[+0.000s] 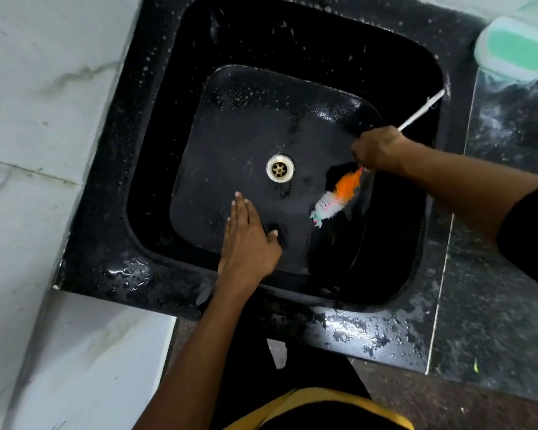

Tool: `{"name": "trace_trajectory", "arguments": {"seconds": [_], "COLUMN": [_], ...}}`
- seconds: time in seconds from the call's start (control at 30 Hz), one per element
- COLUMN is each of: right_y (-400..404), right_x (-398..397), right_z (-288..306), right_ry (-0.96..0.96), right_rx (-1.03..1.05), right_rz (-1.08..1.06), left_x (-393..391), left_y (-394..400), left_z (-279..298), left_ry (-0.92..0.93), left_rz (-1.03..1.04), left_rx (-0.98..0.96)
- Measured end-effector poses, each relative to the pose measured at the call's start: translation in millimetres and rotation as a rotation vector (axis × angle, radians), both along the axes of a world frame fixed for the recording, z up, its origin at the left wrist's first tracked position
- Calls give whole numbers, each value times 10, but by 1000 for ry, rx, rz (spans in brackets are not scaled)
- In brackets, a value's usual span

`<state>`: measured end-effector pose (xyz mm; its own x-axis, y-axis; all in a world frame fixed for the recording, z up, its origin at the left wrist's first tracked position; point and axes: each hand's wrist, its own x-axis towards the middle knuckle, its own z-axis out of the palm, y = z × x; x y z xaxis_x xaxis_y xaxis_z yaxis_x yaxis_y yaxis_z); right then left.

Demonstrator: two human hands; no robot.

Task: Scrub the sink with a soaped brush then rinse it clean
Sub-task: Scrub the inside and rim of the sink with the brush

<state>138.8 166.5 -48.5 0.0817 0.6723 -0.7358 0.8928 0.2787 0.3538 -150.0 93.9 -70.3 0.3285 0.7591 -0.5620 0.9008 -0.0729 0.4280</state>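
A black square sink (143, 169) fills the view, wet and speckled with droplets, with a brass drain (280, 168) at its middle. My right hand (378, 148) grips a bottle brush (336, 197) by its white handle, which sticks out behind the hand toward the sink's right rim. The orange, white and green bristles touch the basin floor right of the drain. My left hand (246, 240) lies flat with straight fingers on the basin floor, just below and left of the drain.
A green soap bar in a clear dish (514, 51) sits on the dark speckled counter (497, 274) at the upper right. White marble wall (38, 103) borders the sink's left side. The sink's front rim is wet.
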Motion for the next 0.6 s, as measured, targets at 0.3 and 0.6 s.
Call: {"name": "trace_trajectory", "arguments": {"seconds": [0.3,0.6], "right_y": [-348,-152], "right_x": [-532,-793], "right_z": [-291,-514], "right_ry": [82,307], "right_rx": [-232,-59], "right_rz": [201,213], "left_x": [-2,-10], "left_y": [2,15], "left_z": [-2,-38], "left_ry": [-7,7], "left_rz": [52,70], "left_rx": [-21,-5]}}
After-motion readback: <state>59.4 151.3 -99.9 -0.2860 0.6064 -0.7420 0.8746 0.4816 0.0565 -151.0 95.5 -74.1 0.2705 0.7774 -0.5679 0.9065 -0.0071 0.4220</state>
